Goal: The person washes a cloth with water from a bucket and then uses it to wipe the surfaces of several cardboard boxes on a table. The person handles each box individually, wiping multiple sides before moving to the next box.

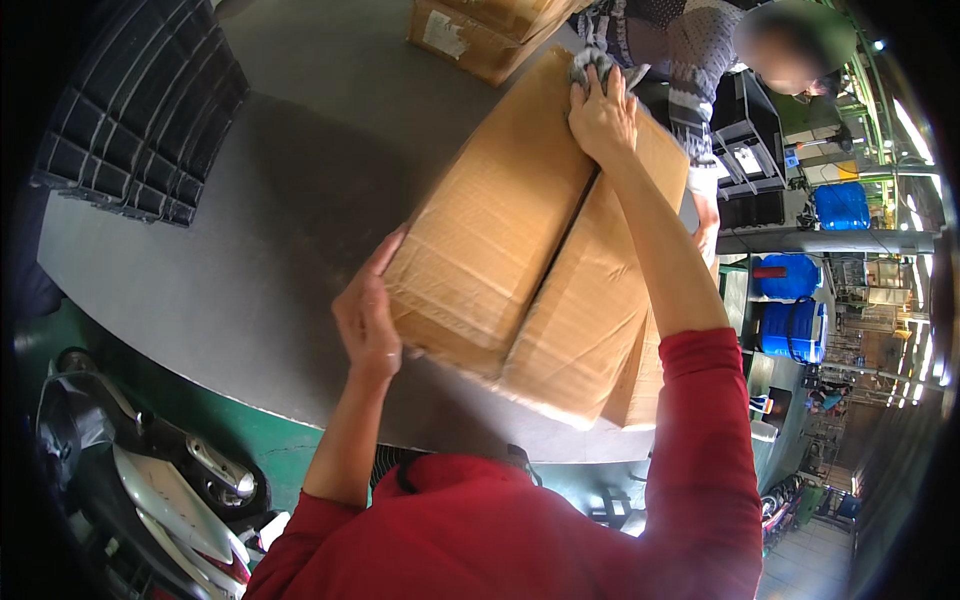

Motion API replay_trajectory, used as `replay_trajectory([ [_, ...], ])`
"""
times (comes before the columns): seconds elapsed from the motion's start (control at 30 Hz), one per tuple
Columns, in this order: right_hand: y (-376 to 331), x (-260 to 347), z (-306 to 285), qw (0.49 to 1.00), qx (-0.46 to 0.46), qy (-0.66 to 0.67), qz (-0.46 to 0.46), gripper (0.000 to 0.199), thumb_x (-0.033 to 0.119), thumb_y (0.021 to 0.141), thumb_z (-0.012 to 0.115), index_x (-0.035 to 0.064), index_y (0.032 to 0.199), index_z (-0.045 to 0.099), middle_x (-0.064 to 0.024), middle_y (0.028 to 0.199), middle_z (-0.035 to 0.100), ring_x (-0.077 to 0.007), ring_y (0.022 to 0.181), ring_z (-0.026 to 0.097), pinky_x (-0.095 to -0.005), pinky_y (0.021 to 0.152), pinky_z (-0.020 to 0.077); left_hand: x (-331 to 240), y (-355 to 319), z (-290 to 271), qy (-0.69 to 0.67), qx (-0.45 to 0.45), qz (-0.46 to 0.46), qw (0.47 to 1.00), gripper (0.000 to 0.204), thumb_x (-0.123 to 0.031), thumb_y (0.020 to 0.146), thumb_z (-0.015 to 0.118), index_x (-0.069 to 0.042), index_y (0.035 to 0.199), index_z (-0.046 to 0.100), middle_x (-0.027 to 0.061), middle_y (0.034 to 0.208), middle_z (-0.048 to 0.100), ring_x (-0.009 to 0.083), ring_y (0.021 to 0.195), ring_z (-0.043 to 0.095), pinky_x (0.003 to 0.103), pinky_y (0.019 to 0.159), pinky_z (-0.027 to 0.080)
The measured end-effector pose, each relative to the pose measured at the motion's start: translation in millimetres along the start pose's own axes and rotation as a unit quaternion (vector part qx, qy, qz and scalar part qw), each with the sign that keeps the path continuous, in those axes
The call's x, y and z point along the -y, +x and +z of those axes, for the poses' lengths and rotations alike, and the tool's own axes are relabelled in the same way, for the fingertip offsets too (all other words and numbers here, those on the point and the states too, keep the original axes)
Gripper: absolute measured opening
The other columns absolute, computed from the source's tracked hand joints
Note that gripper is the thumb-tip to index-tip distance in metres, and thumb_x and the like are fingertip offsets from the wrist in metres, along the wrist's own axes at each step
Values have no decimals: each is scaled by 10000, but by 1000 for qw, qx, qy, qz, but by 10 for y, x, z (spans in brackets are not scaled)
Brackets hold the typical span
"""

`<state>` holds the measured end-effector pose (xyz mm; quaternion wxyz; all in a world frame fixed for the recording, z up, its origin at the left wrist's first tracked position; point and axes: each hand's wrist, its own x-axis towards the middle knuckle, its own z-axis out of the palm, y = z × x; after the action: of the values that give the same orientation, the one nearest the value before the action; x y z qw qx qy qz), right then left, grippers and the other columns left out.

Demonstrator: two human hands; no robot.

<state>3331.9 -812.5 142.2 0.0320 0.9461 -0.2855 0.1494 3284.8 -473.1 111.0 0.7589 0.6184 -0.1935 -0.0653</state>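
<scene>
A large brown cardboard box [490,240] lies at a slant in front of me, its top flaps meeting at a dark seam. My left hand [368,315] grips its near left corner, the thumb side against the cardboard. Across the box reaches my right arm. My right hand [604,120] is at the far end, fingers bent over a bunched grey cloth-like thing [583,68] pressed to the box's edge. What lies under those fingertips is hidden.
The box is over a grey table [300,170]. A black plastic crate [140,110] stands left, another cardboard box [478,35] at the far side. A co-worker in a patterned sleeve [692,105] is at the far right, one hand [706,225] beside my box. A motorbike [150,480] stands lower left.
</scene>
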Motion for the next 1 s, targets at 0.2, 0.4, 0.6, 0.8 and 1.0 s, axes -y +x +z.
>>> replay_trajectory([
  [0.2,-814,767,-368,900,75,-162,-396,466,205,875,497,50,1313,466,-153,1474,256,-309,1383,189,-427,1135,193,128,-87,35,-46,-69,-12,996,705,-481,979,214,114,1180,535,182,1079,616,223,1006,571,311,901,419],
  [0.4,-2096,1015,-889,875,158,237,-392,584,237,798,617,92,1338,444,-150,1456,292,-292,1378,208,-473,1109,229,220,-165,49,-128,-52,-82,987,904,-706,874,221,110,1148,496,157,1117,551,233,1035,529,327,903,418],
  [0.6,-1398,976,-494,912,43,75,-401,524,278,839,567,132,1330,458,-80,1463,302,-260,1392,172,-496,1098,226,136,-80,29,-92,-67,-33,993,757,-528,967,203,126,1118,553,186,1086,602,230,1014,565,329,890,430],
  [0.8,-249,359,-99,988,28,-47,-148,418,284,958,330,150,1332,461,-101,1498,218,-304,1399,134,-524,1082,234,116,-111,179,-111,-29,-20,993,694,-451,986,203,137,1140,538,199,1112,596,245,1047,561,338,920,420],
  [1.0,-1435,846,-613,945,101,16,-311,413,238,911,467,118,1306,467,-116,1413,371,-293,1334,295,-459,1045,328,194,-95,46,-121,-2,-34,992,773,-546,961,191,125,1193,498,209,1172,557,256,1111,522,353,964,387],
])
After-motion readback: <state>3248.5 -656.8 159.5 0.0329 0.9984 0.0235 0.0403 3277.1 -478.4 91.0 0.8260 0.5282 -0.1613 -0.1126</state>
